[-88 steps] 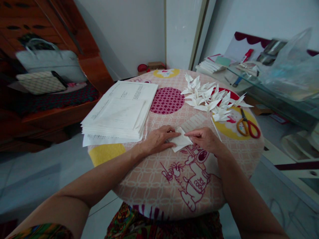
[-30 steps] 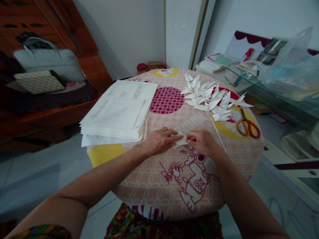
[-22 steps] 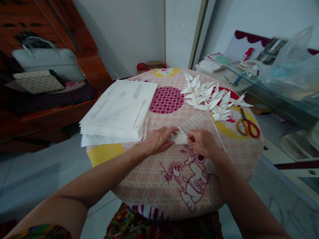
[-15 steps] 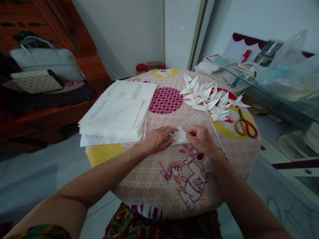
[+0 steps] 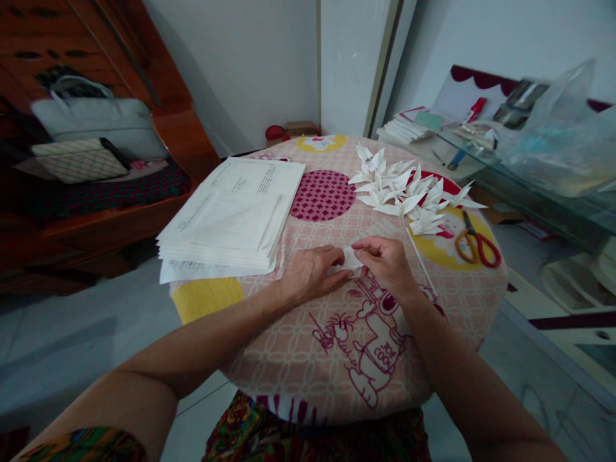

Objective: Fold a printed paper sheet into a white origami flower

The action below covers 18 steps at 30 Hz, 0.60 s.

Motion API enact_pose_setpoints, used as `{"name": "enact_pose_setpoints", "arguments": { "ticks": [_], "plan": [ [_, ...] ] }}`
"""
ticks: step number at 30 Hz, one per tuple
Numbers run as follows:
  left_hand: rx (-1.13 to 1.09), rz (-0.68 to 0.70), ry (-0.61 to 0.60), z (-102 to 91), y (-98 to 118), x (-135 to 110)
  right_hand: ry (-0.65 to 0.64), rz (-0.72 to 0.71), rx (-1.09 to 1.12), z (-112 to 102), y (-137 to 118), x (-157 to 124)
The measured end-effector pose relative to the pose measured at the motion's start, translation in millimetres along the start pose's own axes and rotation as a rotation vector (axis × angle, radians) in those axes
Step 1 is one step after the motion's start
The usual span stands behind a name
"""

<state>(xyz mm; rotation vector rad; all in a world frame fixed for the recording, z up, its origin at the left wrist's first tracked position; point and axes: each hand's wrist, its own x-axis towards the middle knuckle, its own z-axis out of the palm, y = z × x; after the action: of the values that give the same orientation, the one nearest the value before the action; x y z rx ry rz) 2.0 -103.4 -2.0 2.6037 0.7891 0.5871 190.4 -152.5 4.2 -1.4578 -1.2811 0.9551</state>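
From my remote station, through the head camera, I record both hands at work on one small white paper. It lies on the patterned tablecloth, between the hands, towards the near side of the round table. The left hand touches the paper from its left side, fingers bent; I cannot tell whether it grips the sheet or only presses it down. The right hand has thumb and forefinger closed on the paper's opposite side. Fingers cover much of the sheet, so I cannot verify its folds.

Just beyond the right hand I note a printed slip, partly hidden. A thin white stick lies to its right, and scissors farther right. Folded paper birds sit clustered at the far right; a stack of printed sheets occupies the left.
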Motion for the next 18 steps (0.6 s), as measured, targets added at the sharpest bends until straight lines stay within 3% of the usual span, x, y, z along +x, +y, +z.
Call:
{"name": "enact_pose_setpoints", "arguments": {
  "ticks": [4, 9, 18],
  "plan": [
    [-0.035, -0.014, -0.007, 0.4, 4.6, 1.7, -0.038, 0.007, -0.013, 0.9, 0.9, -0.1],
    [-0.106, 0.018, -0.006, 1.3, 5.2, 2.3, 0.031, -0.062, 0.009, -3.6, -0.3, -1.8],
    [-0.259, 0.024, 0.027, 1.8, 0.6, 1.9, -0.022, 0.187, 0.234, -7.3, -4.3, -5.9]
  ]
}}
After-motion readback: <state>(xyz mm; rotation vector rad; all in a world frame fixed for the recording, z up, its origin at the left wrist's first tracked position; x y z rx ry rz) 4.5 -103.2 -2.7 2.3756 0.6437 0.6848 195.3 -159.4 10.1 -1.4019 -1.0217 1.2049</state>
